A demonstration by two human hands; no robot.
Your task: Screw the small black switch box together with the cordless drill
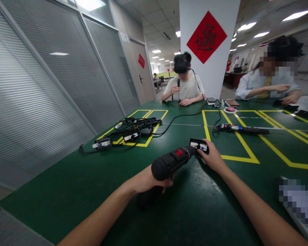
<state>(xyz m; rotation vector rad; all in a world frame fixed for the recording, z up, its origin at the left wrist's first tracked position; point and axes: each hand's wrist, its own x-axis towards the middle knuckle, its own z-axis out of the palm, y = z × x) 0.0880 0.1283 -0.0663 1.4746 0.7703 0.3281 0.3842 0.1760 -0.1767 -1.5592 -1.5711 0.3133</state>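
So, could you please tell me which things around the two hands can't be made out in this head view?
- Electric screwdriver tip: hidden behind the small black part and right hand.
- Left hand fingers: wrapped under the grip, out of sight.
- Small black part's label: too small to read.
- Object at lower right: blurred, cut by the edge.

On the desk [66, 191], the left hand [149, 179] grips a power screwdriver [169, 163] near the front middle, its tip pointing away toward a small module [199, 145] that lies just beyond it. The right hand [213, 158] rests on that module from the right. To the left and farther back, a cluster of similar modules and cables [128, 131] lies inside a taped outline. To the right and behind the module, a second tool [242, 129] lies crosswise. At the far edge, one person [184, 87] sits before a pillar [207, 48]; another person [269, 85] sits at the far right.
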